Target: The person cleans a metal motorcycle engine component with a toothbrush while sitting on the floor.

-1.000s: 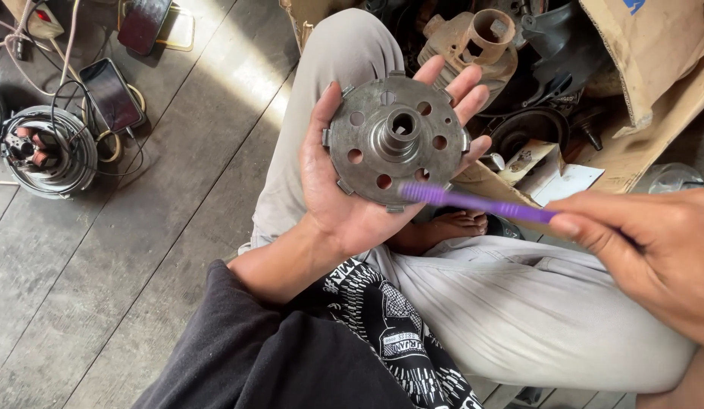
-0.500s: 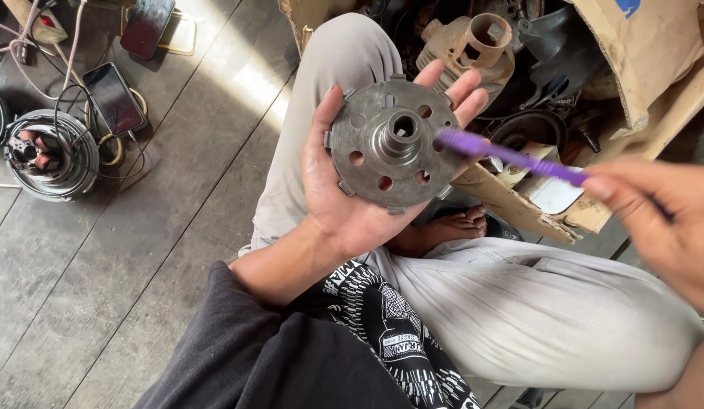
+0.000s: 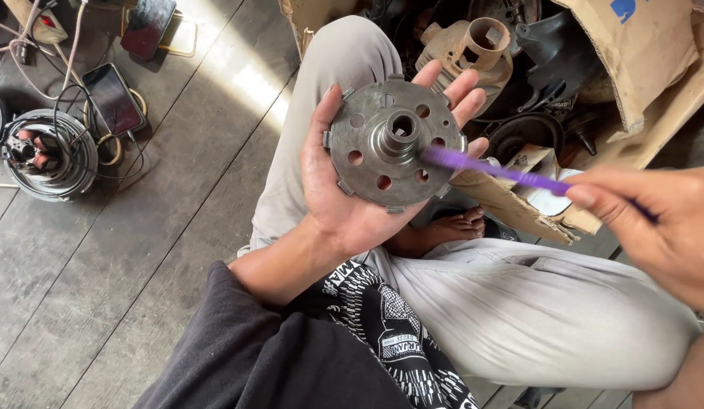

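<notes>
The round metal hub plate (image 3: 391, 144), ringed with holes, lies flat in the left hand (image 3: 344, 189), grip cupped beneath it. The right hand (image 3: 655, 227), clenched on a purple toothbrush (image 3: 492, 168), has moved its head up from the plate's lower edge to beside the central boss.

Repair workshop, informal: worn plank floor (image 3: 140, 250), wound stator coil (image 3: 45, 155) with loose wires, greasy engine castings (image 3: 473, 45) piled among torn cardboard (image 3: 647, 53)

Left hand (image 3: 352, 189) cradling round metal hub (image 3: 393, 144), right hand (image 3: 658, 220) pressing purple brush (image 3: 492, 168), possibly a toothbrush, against it
</notes>
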